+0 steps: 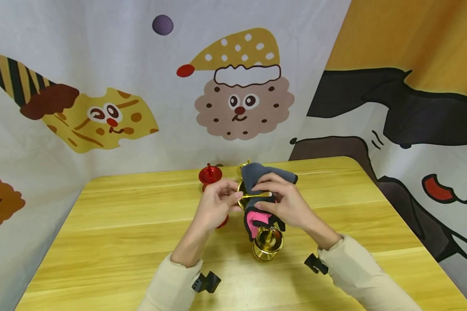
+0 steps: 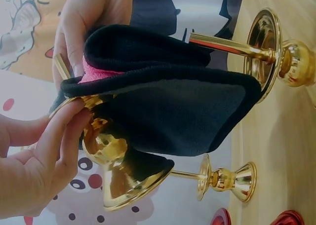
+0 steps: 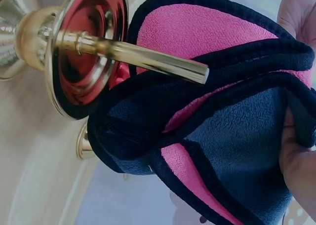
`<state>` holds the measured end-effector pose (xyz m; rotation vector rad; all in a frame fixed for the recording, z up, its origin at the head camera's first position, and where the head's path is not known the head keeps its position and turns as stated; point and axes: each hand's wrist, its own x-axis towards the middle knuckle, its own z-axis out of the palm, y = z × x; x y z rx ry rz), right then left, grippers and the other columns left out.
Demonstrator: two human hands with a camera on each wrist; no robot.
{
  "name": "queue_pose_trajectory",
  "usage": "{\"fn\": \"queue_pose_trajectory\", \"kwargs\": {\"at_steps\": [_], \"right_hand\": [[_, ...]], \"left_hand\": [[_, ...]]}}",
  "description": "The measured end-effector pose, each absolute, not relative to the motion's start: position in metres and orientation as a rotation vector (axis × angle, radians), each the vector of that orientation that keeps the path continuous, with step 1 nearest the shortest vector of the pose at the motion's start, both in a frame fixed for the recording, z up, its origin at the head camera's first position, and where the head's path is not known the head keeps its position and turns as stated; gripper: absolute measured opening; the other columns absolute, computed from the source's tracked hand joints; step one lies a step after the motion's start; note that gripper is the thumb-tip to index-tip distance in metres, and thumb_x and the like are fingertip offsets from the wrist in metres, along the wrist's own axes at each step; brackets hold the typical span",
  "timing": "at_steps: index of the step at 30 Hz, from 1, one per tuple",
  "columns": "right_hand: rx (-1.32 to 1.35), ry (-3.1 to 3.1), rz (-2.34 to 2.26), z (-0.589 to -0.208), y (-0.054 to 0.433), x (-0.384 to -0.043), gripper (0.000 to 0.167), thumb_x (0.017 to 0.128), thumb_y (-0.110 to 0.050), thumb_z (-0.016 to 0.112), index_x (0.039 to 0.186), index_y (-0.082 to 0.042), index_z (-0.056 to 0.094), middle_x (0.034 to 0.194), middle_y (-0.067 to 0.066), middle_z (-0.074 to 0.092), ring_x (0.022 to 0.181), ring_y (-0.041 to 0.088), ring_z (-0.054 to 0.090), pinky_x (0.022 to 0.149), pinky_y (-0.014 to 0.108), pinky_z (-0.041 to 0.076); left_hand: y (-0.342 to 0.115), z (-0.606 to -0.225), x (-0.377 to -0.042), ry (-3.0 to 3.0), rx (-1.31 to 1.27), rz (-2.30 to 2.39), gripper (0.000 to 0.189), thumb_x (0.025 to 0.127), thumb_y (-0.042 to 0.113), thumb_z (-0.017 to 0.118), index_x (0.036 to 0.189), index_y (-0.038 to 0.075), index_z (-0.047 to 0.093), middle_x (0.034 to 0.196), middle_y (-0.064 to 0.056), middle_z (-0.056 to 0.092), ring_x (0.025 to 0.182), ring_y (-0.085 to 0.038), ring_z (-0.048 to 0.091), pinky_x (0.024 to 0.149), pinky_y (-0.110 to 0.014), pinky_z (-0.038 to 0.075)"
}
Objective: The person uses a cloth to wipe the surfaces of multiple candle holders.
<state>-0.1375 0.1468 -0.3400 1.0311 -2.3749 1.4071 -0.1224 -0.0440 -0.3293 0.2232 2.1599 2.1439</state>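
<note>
In the head view my left hand [image 1: 217, 205] grips a gold candle holder [image 1: 246, 195], tipped sideways so its stem points right. The left wrist view shows its flared base [image 2: 121, 185], with the fingers at the dish rim. My right hand [image 1: 284, 201] holds a dark grey cloth [image 1: 253, 173] with a pink inner side against that dish. The cloth hangs in folds below the fingers and hides part of the dish. Just under it stands a second gold candle holder [image 1: 267, 248], upright on the table; its stem and dish show close up in the right wrist view.
Behind the cloth, another gold candle holder [image 2: 224, 179] stands on the wooden table [image 1: 120, 242]. A red candle holder [image 1: 210, 174] is at the back, and red shows again below my left hand. A printed curtain [image 1: 120, 43] hangs along the table's back edge.
</note>
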Motion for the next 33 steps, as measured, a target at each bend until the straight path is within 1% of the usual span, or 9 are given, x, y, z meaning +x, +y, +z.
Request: {"fn": "queue_pose_trajectory", "kwargs": {"at_steps": [3, 6, 10, 13, 17, 21, 27, 33], "right_hand": [[1.048, -2.324, 1.441, -0.342, 0.146, -0.138, 0.027, 0.071, 0.006, 0.073, 0.095, -0.003, 0.067, 0.100, 0.004, 0.054, 0.059, 0.008, 0.043, 0.044, 0.021, 0.037], [1.013, -2.344, 1.458, -0.342, 0.146, -0.138, 0.024, 0.071, 0.006, 0.074, 0.092, -0.004, 0.068, 0.098, 0.005, 0.055, 0.062, 0.011, 0.046, 0.046, 0.020, 0.039], [0.951, -2.381, 1.503, -0.342, 0.147, -0.138, 0.022, 0.072, 0.005, 0.073, 0.092, -0.002, 0.069, 0.098, 0.007, 0.056, 0.075, 0.019, 0.053, 0.055, 0.021, 0.049], [0.925, -2.398, 1.549, -0.342, 0.148, -0.138, 0.022, 0.073, 0.005, 0.072, 0.093, -0.001, 0.068, 0.099, 0.009, 0.056, 0.084, 0.024, 0.055, 0.061, 0.023, 0.052], [0.895, -2.429, 1.562, -0.341, 0.149, -0.138, 0.023, 0.072, 0.005, 0.073, 0.094, -0.001, 0.069, 0.100, 0.009, 0.056, 0.085, 0.024, 0.055, 0.062, 0.024, 0.053], [0.868, -2.457, 1.573, -0.338, 0.151, -0.137, 0.025, 0.072, 0.004, 0.074, 0.095, -0.002, 0.069, 0.100, 0.008, 0.057, 0.088, 0.023, 0.055, 0.066, 0.026, 0.054], [0.851, -2.468, 1.606, -0.333, 0.155, -0.136, 0.025, 0.072, 0.003, 0.073, 0.097, 0.000, 0.069, 0.101, 0.009, 0.057, 0.092, 0.023, 0.053, 0.072, 0.026, 0.053], [0.833, -2.460, 1.650, -0.323, 0.162, -0.134, 0.027, 0.071, 0.006, 0.073, 0.097, 0.001, 0.068, 0.103, 0.010, 0.058, 0.094, 0.021, 0.053, 0.072, 0.025, 0.053]], "left_hand": [[-0.044, -0.331, -0.123, 2.148, 0.226, 2.132, 0.015, 0.085, -0.005, 0.058, 0.100, -0.008, 0.060, 0.082, -0.012, 0.056, 0.064, -0.016, 0.058, 0.063, -0.037, 0.057], [-0.044, -0.332, -0.123, 2.135, 0.220, 2.126, 0.016, 0.086, -0.003, 0.059, 0.101, -0.008, 0.060, 0.084, -0.013, 0.056, 0.065, -0.016, 0.058, 0.066, -0.039, 0.056], [-0.044, -0.334, -0.123, 2.125, 0.204, 2.122, 0.019, 0.085, 0.000, 0.061, 0.102, -0.007, 0.060, 0.086, -0.013, 0.058, 0.067, -0.017, 0.060, 0.068, -0.040, 0.056], [-0.046, -0.335, -0.121, 2.092, 0.182, 2.130, 0.024, 0.083, -0.001, 0.063, 0.107, -0.007, 0.060, 0.087, -0.014, 0.059, 0.070, -0.018, 0.062, 0.071, -0.041, 0.055], [-0.046, -0.335, -0.120, 2.065, 0.175, 2.126, 0.032, 0.081, -0.005, 0.064, 0.112, -0.008, 0.059, 0.089, -0.016, 0.059, 0.075, -0.021, 0.063, 0.071, -0.037, 0.056], [-0.045, -0.335, -0.120, 2.087, 0.170, 2.102, 0.033, 0.080, -0.005, 0.065, 0.113, -0.007, 0.059, 0.090, -0.017, 0.059, 0.076, -0.021, 0.064, 0.069, -0.033, 0.056], [-0.044, -0.335, -0.120, 2.112, 0.156, 2.086, 0.033, 0.080, -0.005, 0.065, 0.113, -0.007, 0.060, 0.089, -0.017, 0.058, 0.076, -0.023, 0.064, 0.067, -0.031, 0.056], [-0.043, -0.333, -0.122, 2.126, 0.156, 2.101, 0.030, 0.079, -0.007, 0.065, 0.109, -0.009, 0.061, 0.088, -0.018, 0.061, 0.073, -0.026, 0.066, 0.065, -0.033, 0.056]]}}
